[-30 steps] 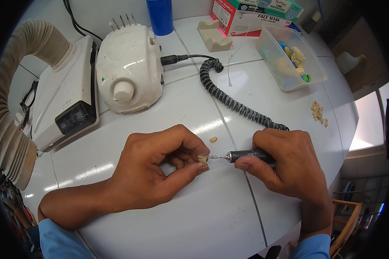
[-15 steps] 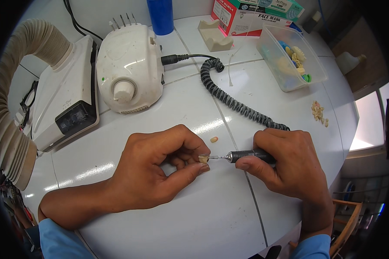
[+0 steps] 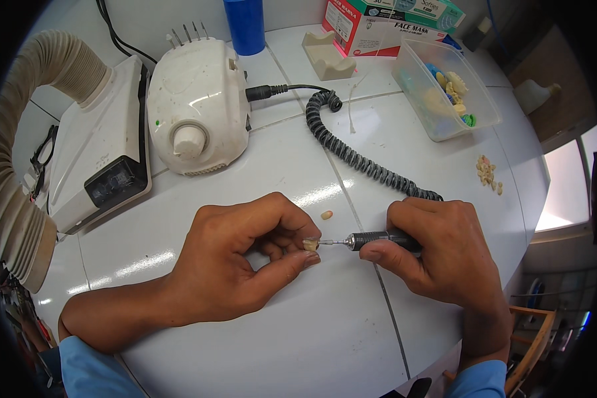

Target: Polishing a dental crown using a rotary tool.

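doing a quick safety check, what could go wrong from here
The thin bit of the handpiece in the right hand points at the left hand's fingertips, so a slip could nick them. The yellowish piece is tiny and pinched at its edges, so it might pop loose. The loose pale piece lies close by and could get knocked away.

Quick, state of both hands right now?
Left hand: closed, pinching a small yellowish piece between thumb and fingers.
Right hand: closed, holding the black rotary handpiece.
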The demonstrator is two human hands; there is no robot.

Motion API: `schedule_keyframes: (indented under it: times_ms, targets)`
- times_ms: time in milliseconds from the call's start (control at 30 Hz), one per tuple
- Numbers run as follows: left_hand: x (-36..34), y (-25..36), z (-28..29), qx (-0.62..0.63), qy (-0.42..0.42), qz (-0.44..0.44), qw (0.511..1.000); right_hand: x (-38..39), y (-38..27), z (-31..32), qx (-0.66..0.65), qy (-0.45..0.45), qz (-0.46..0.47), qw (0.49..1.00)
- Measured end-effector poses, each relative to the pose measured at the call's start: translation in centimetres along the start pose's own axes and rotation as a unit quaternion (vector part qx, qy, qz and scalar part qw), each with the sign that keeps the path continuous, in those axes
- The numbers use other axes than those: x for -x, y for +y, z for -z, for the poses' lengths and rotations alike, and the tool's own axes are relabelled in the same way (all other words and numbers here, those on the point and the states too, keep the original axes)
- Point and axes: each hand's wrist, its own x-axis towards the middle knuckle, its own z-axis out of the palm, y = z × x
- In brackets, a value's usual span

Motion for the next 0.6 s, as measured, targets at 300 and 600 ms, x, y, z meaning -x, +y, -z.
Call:
schedule_keyframes:
  times_ms: [300,600]
  targets:
    - [-0.03,0.01,0.02,-0.005,-0.002,-0.005,1.0,0.04,-0.04,-0.04,-0.003,0.001,-0.001,1.0]
    - [0.01,0.07,0.04,-0.001,-0.001,-0.003,1.0,-0.07,0.0,0.17,0.022,-0.013,0.006,1.0]
